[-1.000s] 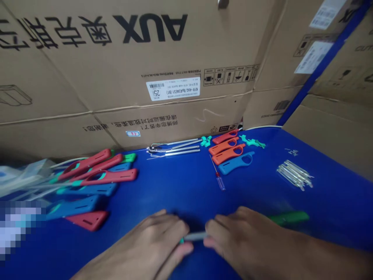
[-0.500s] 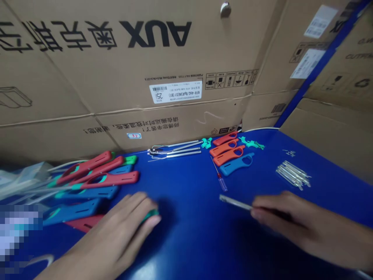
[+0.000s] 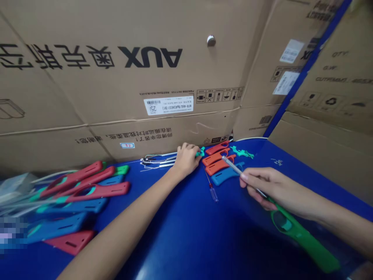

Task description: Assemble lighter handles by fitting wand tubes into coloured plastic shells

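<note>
- The right hand (image 3: 259, 184) is closed around a metal tube (image 3: 231, 165), whose tip points up and to the left.
- A green handle (image 3: 309, 237) extends from that tube, slanting down and right below the wrist, with a bit of teal showing in its loop.
- The left hand (image 3: 186, 157) reaches to the back of the desk (image 3: 175, 233), fingers bent at some small teal pieces (image 3: 201, 151); whether they grip one cannot be told.
- Silver rods (image 3: 166, 165) with thin wires lie just left of that hand and partly behind it.
- To its right is a row of loose handles: one red (image 3: 217, 148), two orange (image 3: 215, 166), one blue (image 3: 221, 178).
- The tube's tip overlaps the row in view.
- A screwdriver (image 3: 214, 193) with a purple grip lies in front of the row.
- More teal parts (image 3: 243, 152) sit right of the row.
- Far left, red, blue and green lighters (image 3: 113, 191) lie piled, somewhat blurred.
- Behind everything stands an upside-down printed cardboard box (image 3: 87, 89).
</note>
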A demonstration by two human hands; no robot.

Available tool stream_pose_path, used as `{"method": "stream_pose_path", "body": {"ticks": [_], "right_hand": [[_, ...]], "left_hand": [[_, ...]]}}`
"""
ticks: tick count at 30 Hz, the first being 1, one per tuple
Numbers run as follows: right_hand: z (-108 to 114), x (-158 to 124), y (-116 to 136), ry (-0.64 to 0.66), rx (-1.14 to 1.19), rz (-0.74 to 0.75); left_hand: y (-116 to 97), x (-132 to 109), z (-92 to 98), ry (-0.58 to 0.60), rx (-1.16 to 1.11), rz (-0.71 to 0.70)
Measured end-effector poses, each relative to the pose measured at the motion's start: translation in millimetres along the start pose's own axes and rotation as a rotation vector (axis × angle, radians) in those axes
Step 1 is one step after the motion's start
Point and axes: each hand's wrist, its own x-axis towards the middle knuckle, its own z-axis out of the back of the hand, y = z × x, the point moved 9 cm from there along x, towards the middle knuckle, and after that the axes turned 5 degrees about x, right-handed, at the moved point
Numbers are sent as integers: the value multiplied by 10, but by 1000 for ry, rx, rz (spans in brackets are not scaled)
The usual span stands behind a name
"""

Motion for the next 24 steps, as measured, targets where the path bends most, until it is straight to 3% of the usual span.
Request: {"method": "stream_pose_path", "body": {"ticks": [3, 6, 11, 15, 18, 21, 24], "right_hand": [[72, 8, -7, -26, 249, 18], [-64, 96, 43, 24, 529, 34], [-496, 302, 136, 21, 755, 125], [-961, 403, 122, 82, 849, 132], [-1192, 426, 103, 134, 779, 132], [-1243, 413, 63, 114, 486, 170], [-1349, 374, -44, 221, 241, 130]], "left_hand": [[0, -163, 81, -23, -177, 44], [-151, -474, 159, 17, -430, 70], [-587, -1179, 60, 330, -881, 90], [-673, -1575, -1, 461, -1086, 168], [-585, -1734, 7, 465, -1167, 246], [-421, -1848, 26, 411, -1187, 334], [-282, -1919, 41, 349, -1190, 389]]}}
